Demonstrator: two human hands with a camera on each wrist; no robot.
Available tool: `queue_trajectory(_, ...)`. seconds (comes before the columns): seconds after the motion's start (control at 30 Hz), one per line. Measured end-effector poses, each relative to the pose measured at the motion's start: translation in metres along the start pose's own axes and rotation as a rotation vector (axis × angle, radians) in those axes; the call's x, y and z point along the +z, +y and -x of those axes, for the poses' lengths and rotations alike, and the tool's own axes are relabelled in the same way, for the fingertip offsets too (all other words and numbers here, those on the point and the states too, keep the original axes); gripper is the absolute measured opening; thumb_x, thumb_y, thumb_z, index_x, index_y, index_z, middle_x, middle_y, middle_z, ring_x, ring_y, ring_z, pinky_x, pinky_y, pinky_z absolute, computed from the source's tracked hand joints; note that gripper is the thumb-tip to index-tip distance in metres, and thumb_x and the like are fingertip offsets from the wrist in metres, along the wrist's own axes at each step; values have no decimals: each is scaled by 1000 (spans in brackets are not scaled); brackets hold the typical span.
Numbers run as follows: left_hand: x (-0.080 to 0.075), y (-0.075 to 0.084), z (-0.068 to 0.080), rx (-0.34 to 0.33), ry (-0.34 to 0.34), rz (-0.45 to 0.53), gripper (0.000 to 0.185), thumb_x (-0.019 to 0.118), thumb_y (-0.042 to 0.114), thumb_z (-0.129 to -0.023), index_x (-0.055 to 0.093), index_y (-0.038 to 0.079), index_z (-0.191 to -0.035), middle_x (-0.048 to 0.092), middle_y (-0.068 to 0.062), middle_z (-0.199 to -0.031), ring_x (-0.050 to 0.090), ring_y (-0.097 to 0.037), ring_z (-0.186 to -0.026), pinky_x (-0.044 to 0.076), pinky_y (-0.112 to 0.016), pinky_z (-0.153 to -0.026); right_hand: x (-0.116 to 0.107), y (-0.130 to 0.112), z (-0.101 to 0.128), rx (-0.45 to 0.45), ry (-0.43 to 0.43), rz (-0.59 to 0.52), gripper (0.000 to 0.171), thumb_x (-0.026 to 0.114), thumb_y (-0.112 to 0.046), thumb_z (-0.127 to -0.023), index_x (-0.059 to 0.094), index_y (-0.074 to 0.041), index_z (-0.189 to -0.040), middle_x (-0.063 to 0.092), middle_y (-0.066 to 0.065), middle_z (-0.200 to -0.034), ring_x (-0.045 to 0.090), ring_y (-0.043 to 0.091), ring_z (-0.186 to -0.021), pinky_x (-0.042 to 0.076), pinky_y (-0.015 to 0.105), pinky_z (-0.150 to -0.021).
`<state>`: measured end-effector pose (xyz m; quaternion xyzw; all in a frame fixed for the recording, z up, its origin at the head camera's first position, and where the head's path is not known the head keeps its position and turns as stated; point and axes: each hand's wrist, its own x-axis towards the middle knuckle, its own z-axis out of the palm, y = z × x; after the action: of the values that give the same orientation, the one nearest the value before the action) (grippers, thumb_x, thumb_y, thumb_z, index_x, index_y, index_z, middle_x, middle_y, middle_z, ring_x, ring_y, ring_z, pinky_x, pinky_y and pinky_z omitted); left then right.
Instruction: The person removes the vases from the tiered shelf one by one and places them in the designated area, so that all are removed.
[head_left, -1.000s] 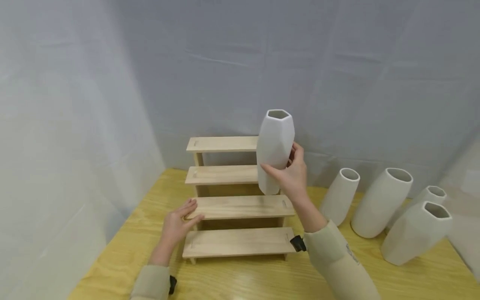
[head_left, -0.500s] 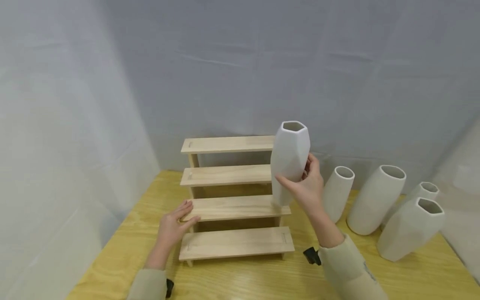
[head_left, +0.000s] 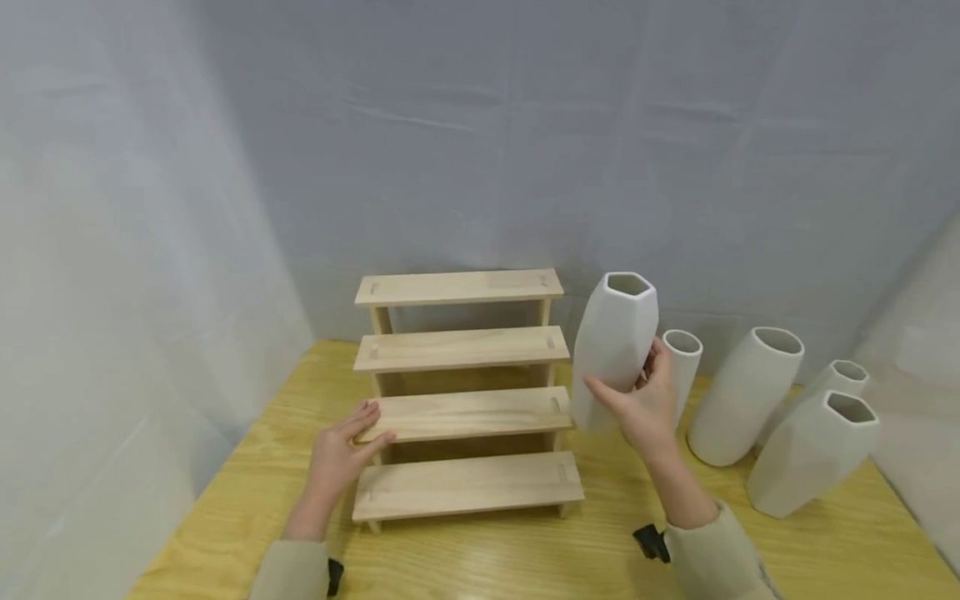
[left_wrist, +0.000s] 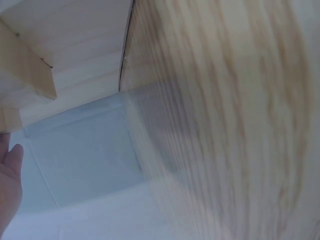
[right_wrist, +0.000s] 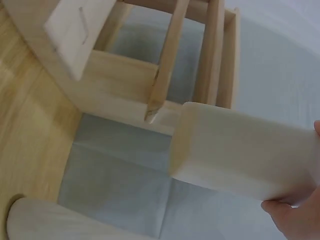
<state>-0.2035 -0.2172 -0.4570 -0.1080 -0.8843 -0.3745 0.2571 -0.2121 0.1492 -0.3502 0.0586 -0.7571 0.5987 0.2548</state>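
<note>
The right hand [head_left: 643,400] is wrapped around the lower half of a white faceted vase [head_left: 613,346], with the thumb on the front face and the fingers curled behind it. The vase is held upright with a slight tilt, just off the right end of the wooden step shelf [head_left: 465,414], level with its second and third steps; its base is seen beside the shelf's side frame in the right wrist view [right_wrist: 240,155]. Whether the base is touching the yellow wooden table [head_left: 525,558] cannot be told.

The left hand [head_left: 341,454] is laid flat, fingers straight and relaxed, on the left end of the shelf's second step from the bottom, and nothing is gripped by it.

To the right of the held vase, four more white vases are stood on the table: a slim round one [head_left: 686,358] just behind the right hand, a larger round one [head_left: 742,396], a small one [head_left: 843,379] near the backdrop and a faceted one [head_left: 813,454] in front.
</note>
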Motion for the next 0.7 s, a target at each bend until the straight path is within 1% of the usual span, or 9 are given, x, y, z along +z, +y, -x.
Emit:
queue_trajectory(0.13,0,1,0,-5,-5,8,44,76,18,-68,62,-6,-103,57,-13,-113,49,-27,-111,40,-36,-90,-9,8,4,24,13,12,81,76,2,-65,26,3,-129,41,20,-123,41,29,-111,38,49,-92)
queue_trajectory(0.33,0,4,1,-9,-10,14,43,76,16,-69,62,-6,-103,57,-14,-113,49,-27,-111,40,-37,-90,-22,19,12,36,24,44,81,75,2,-65,25,3,-129,40,19,-121,40,30,-110,37,52,-91)
queue_trajectory(0.5,1,5,0,-12,-13,17,44,76,17,-69,62,-6,-103,56,-14,-113,48,-28,-111,40,-37,-90,-31,28,18,56,30,54,81,75,2,-66,23,3,-129,37,19,-121,39,31,-109,38,52,-90)
queue_trajectory(0.7,1,5,1,-20,-13,21,44,76,17,-69,61,-6,-103,56,-14,-113,48,-28,-111,39,-36,-91,-42,40,24,105,45,96,82,74,2,-66,22,4,-129,37,21,-120,40,31,-108,39,50,-88)
